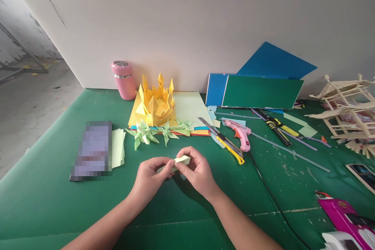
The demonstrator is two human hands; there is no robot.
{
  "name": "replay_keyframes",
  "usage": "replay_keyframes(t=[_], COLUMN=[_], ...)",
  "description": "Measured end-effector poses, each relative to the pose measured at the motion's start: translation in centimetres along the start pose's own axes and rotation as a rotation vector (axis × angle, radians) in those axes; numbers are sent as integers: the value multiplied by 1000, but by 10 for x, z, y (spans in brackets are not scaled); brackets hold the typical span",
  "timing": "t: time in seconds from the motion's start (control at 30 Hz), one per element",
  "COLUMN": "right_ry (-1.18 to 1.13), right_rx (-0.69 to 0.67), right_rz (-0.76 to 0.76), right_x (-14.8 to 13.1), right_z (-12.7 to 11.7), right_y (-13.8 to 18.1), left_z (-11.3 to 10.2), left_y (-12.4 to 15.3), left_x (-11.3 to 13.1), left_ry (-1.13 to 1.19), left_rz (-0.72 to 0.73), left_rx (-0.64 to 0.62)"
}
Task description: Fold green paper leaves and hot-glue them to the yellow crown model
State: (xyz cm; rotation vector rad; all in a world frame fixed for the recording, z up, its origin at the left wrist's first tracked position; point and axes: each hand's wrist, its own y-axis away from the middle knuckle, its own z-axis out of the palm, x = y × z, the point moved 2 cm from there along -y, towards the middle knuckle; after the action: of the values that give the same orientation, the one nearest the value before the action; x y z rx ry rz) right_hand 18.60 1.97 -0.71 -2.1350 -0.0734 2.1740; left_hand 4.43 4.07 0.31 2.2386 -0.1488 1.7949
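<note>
Between my two hands is a small folded piece of pale green paper (183, 159), held just above the table. My left hand (152, 170) pinches its left end between thumb and fingers. On the other end, my right hand (197, 168) has thumb and fingertips closed; part of the paper is hidden by them. Beyond the hands lie several pale green folded paper flowers (166, 133). Behind those stands a yellow folded paper crown (156, 105) on sheets of coloured paper. Left of my hands is a stack of pale green paper slips (117, 148).
A pink hot glue gun (240, 134) and a yellow utility knife (228, 146) lie right of my hands. A pink flask (124, 82) stands at the back left. A dark phone-like device (92, 150), pixelated, lies left. A wooden stick model (351, 109) stands far right.
</note>
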Motion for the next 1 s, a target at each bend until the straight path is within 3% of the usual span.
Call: replay_keyframes(t=[0.23,0.53,1.0], right_ry=[-9,45,148], right_rx=[7,-86,-30], right_rz=[9,-133,-183], right_x=[2,-6,-9], right_z=[-1,-1,-2], right_y=[-1,3,1], left_z=[2,2,3], left_y=[0,2,2], left_x=[-1,0,-1], left_ry=[118,138,95], left_rz=[-58,-29,-49], left_rx=[-13,-20,-80])
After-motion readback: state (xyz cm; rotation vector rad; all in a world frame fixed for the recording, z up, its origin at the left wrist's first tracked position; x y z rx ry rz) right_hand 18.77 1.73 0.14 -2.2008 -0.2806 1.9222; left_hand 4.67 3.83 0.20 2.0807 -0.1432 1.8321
